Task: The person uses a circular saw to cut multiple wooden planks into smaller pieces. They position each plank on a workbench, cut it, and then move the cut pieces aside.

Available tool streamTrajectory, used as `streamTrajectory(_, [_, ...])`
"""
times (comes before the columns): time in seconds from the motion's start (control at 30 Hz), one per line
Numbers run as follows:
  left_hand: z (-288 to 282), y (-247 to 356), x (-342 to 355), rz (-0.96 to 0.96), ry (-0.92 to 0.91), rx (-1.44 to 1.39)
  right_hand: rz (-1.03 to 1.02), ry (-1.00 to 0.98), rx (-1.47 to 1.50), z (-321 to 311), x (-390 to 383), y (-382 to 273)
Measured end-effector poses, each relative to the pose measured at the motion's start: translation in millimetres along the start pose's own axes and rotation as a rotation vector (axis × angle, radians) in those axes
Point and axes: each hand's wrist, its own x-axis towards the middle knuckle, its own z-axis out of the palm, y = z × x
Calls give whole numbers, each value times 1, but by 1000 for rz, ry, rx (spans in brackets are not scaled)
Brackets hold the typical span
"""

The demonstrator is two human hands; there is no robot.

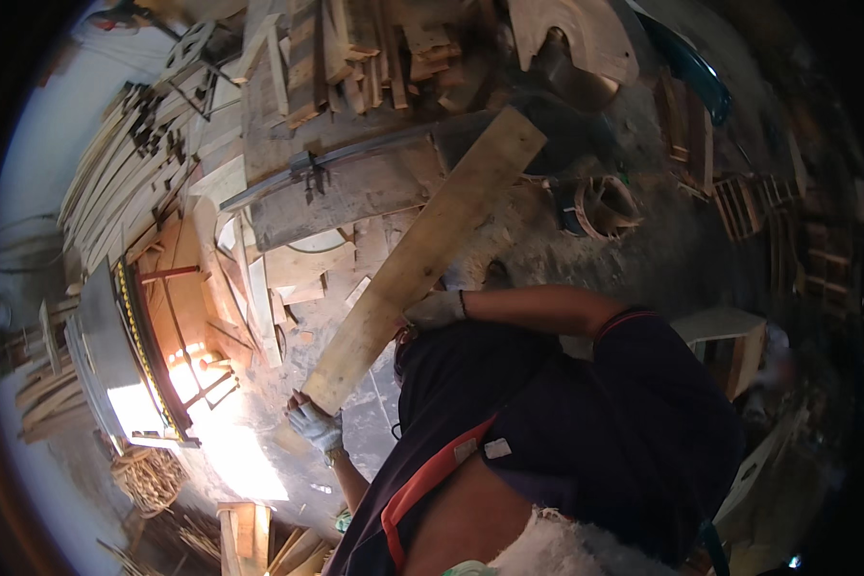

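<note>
A long pale wooden plank (422, 250) runs diagonally from the lower left up to the right, its far end resting over the workbench (355, 192). My left hand (315, 422), in a light work glove, grips the plank's near end from below. My right hand (435, 309), also gloved, presses on the plank's edge about a third of the way up. My dark shirt with an orange strap fills the lower right.
A metal bar clamp (307, 173) lies across the workbench, with wood offcuts (355, 58) piled behind. Stacked slats (125, 173) lean at the left. A round wooden drum (605, 206), a wooden box (730, 346) and a woven basket (149, 475) stand on the dusty floor.
</note>
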Motion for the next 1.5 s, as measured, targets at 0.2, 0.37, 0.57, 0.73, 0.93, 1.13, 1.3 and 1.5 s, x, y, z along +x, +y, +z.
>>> streamTrajectory(0.2, [25, 72, 116, 265, -141, -148, -8, 627, 713, -38, -75, 2])
streamTrajectory(0.37, [45, 215, 199, 368, -71, -246, -401, 822, 966, -101, -157, -12])
streamTrajectory(0.57, [63, 377, 265, 472, 83, -261, -537, 1053, 829, -118, -279, -11])
streamTrajectory(0.73, [83, 442, 311, 519, 135, -282, -540, 1154, 753, -130, -374, 7])
streamTrajectory(0.93, [96, 448, 339, 477, -11, -337, -476, 1555, 311, -144, -431, -103])
streamTrajectory(1.13, [97, 429, 343, 442, 10, -280, -552, 1451, -612, -143, -418, -287])
streamTrajectory(1.3, [83, 395, 345, 419, -101, -212, -296, 1262, -1293, -177, -372, -398])
streamTrajectory(1.5, [73, 372, 354, 468, -150, -159, 453, 1082, -1395, -194, -303, -472])
